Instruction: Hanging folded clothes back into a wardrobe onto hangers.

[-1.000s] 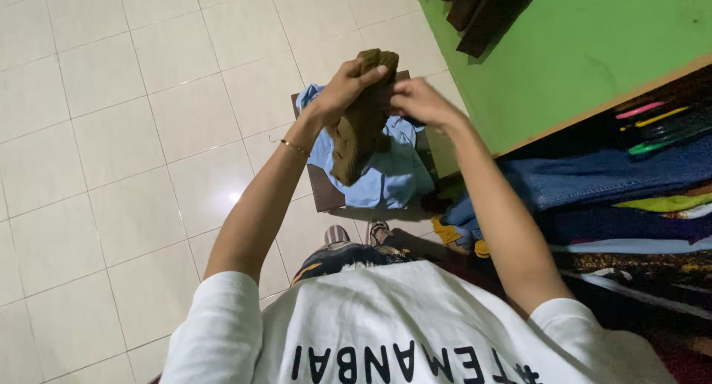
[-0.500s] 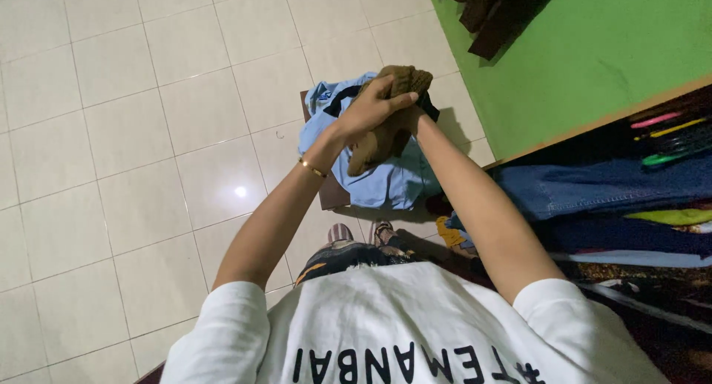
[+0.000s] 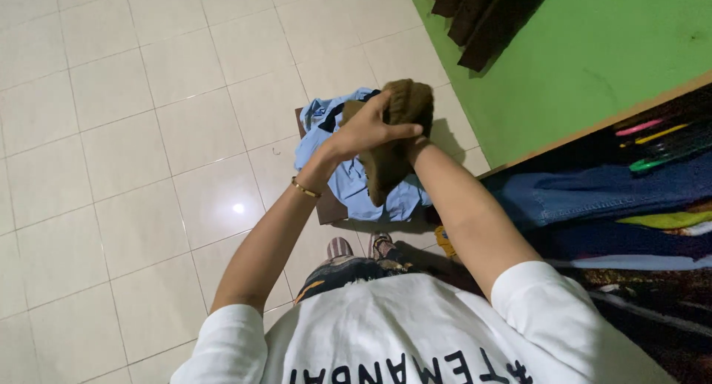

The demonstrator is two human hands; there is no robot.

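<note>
While I stand on the pale tiled floor, my left hand has its grip closed over a bunched brown knitted cloth, thumb pressed across its front. It looks thick, soft and olive-brown, rounded at the top, with a loose end hanging down. It is held above the crumpled light blue shirt. My right hand is hidden behind it; I cannot tell its grip.
</note>
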